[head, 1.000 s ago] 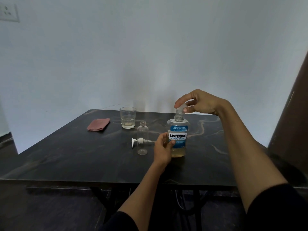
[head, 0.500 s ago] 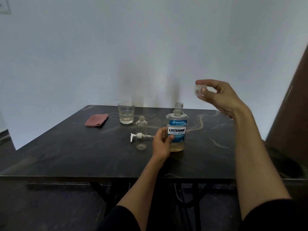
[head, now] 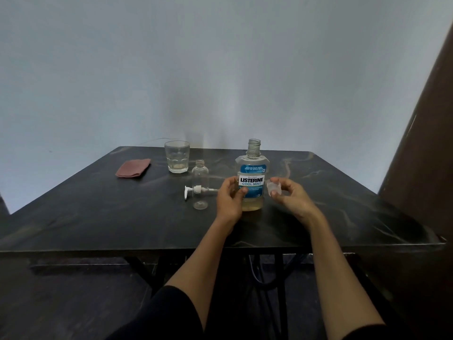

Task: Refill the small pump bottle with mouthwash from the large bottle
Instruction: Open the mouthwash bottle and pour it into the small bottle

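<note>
Dark marbled desk (head: 103, 217): folded cloth (head: 133, 167) and glass (head: 177, 160) toward far left edge; small bottle (head: 200, 187), pump head (head: 196, 191), mouthwash bottle (head: 252, 177) mid-desk.

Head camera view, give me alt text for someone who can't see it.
A left hand grips an uncapped clear Listerine mouthwash bottle on a dark marbled table while the right hand holds its clear cap.

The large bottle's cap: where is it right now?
In the head view the clear cap is pinched in the right hand, low over the table, just right of the open large bottle that the left hand grips.
</note>
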